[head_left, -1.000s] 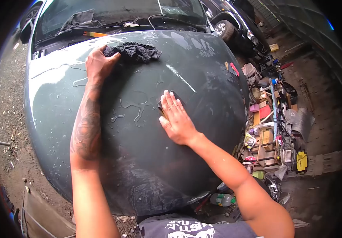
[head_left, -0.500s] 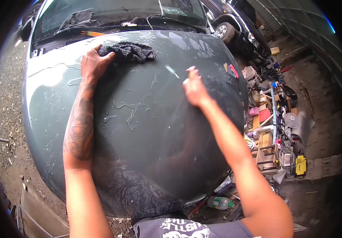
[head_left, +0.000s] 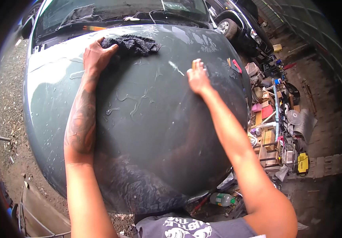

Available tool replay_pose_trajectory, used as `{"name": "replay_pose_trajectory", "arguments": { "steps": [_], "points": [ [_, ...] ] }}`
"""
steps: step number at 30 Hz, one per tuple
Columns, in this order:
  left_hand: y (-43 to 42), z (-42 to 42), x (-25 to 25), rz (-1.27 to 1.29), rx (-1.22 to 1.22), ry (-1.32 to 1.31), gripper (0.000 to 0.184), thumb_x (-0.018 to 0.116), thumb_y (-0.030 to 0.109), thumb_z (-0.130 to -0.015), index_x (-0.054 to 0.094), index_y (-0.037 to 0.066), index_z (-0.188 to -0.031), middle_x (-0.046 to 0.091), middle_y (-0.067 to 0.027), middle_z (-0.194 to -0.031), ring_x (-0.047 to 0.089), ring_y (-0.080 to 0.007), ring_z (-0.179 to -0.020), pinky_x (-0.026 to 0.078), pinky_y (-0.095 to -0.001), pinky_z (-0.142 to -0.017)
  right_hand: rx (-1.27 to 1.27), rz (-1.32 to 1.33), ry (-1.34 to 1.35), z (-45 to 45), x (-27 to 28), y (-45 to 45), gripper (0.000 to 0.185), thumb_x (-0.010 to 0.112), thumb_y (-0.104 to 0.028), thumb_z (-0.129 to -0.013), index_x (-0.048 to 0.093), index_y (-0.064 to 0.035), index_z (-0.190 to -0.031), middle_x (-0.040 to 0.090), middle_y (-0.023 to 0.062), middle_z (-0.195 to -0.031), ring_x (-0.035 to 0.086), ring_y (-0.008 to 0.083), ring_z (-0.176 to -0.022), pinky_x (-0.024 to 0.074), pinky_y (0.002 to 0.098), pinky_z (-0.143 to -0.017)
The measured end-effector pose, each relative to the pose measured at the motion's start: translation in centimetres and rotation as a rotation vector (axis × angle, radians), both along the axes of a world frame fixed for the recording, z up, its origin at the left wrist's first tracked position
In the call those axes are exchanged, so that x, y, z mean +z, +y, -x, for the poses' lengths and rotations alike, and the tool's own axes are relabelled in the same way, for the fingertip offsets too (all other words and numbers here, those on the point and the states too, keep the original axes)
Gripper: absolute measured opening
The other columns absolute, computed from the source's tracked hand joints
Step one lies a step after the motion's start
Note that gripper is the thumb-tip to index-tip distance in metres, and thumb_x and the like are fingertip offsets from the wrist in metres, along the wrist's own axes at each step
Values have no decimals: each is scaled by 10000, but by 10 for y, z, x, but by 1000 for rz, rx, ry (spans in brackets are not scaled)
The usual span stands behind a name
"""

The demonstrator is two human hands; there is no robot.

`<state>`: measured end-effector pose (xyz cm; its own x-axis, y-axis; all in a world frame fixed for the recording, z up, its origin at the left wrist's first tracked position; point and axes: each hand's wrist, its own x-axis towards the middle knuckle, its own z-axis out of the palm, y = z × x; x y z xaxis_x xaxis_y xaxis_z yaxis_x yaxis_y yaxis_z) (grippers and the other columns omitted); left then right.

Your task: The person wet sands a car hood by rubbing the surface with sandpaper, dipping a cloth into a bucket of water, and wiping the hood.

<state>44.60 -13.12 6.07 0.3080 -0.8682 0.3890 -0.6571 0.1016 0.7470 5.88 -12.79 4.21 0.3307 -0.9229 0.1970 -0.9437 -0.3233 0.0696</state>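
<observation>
The dark green car hood (head_left: 139,131) fills the middle of the view, wet, with trickles of water and pale scuffed patches. Near its windshield edge, my left hand (head_left: 96,56) grips one end of a crumpled black cloth (head_left: 135,45) that lies on the paint. My right hand (head_left: 198,77) is on the hood's right half, fingers bent together around a small yellowish piece, mostly hidden. A whitish smear (head_left: 175,68) marks the paint just left of those fingers.
Thin red and orange pieces (head_left: 236,66) lie on the hood's right edge. Tools and scraps (head_left: 268,131) crowd the ground at right, with a yellow case (head_left: 302,162). A plastic bottle (head_left: 222,199) lies below the hood. Another vehicle's wheel (head_left: 227,27) stands beyond.
The view has shifted slightly. My right hand has moved a little along the hood beside the whitish smear. My left hand still grips the cloth at the same spot.
</observation>
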Motion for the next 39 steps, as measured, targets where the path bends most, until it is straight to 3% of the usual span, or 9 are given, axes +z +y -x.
{"name": "replay_pose_trajectory", "arguments": {
  "steps": [6, 11, 14, 18, 23, 25, 30, 34, 39],
  "points": [
    [-6, -4, -10, 102, 44, -97, 510, 734, 335, -748, 685, 2, -1131, 737, -166, -929, 722, -244, -854, 532, -338, -798, 470, -273, -221, -77, 21, 145, 639, 351, -284, -977, 204, 49, -1502, 138, 292, -1573, 151, 424, -1468, 128, 496, -1193],
    [-9, -5, -11, 28, 40, -31, 595, 758, 416, -703, 687, 67, -1180, 726, -179, -1001, 702, -297, -955, 521, -379, -870, -120, -88, -264, -14, 5, 11, 614, 314, -267, -979, 218, 58, -1491, 193, 286, -1557, 232, 423, -1441, 212, 488, -1175],
    [2, -2, 2, -36, -32, 46, 570, 755, 410, -712, 694, 67, -1164, 733, -167, -973, 710, -286, -926, 528, -372, -846, 147, 198, 245, -70, 2, 84, 589, 323, -253, -948, 324, 123, -1402, 310, 322, -1474, 366, 432, -1353, 337, 493, -1102],
    [3, -1, 1, -25, -50, 65, 546, 753, 409, -717, 703, 70, -1141, 737, -156, -952, 715, -279, -906, 531, -370, -829, 505, -209, -212, -92, 20, 166, 618, 332, -258, -959, 261, 98, -1458, 205, 324, -1539, 247, 439, -1435, 186, 490, -1182],
    [-1, -4, -3, 16, -25, 21, 537, 753, 415, -719, 707, 71, -1129, 738, -149, -962, 715, -266, -910, 530, -366, -833, -90, -27, -354, -14, 3, 34, 571, 310, -244, -964, 295, 101, -1419, 287, 330, -1488, 319, 458, -1382, 301, 510, -1121],
    [-4, -5, -4, 55, 16, -17, 533, 752, 413, -718, 708, 73, -1127, 738, -149, -965, 715, -265, -910, 530, -364, -834, 43, 125, 22, -32, -16, 55, 549, 322, -239, -960, 321, 111, -1382, 321, 344, -1450, 345, 464, -1358, 345, 523, -1078],
    [4, -1, 4, 41, -10, -21, 511, 749, 403, -715, 717, 76, -1105, 736, -149, -968, 714, -273, -907, 529, -366, -831, 472, -223, -230, -86, 19, 177, 607, 334, -248, -951, 263, 85, -1453, 216, 320, -1534, 213, 451, -1440, 194, 509, -1177],
    [4, -1, -1, 103, -29, 52, 509, 746, 392, -694, 717, 53, -1073, 730, -172, -935, 713, -289, -887, 528, -379, -823, -161, -129, -350, 6, 6, 29, 586, 347, -266, -971, 291, 81, -1440, 270, 304, -1516, 267, 435, -1418, 248, 506, -1156],
    [-10, -7, -15, 86, 9, -4, 552, 747, 385, -676, 702, 19, -1087, 719, -205, -950, 706, -316, -908, 529, -393, -825, 181, 159, 266, -80, 11, 131, 615, 345, -279, -920, 346, 149, -1362, 324, 313, -1469, 343, 423, -1370, 313, 469, -1105]
  ]
}}
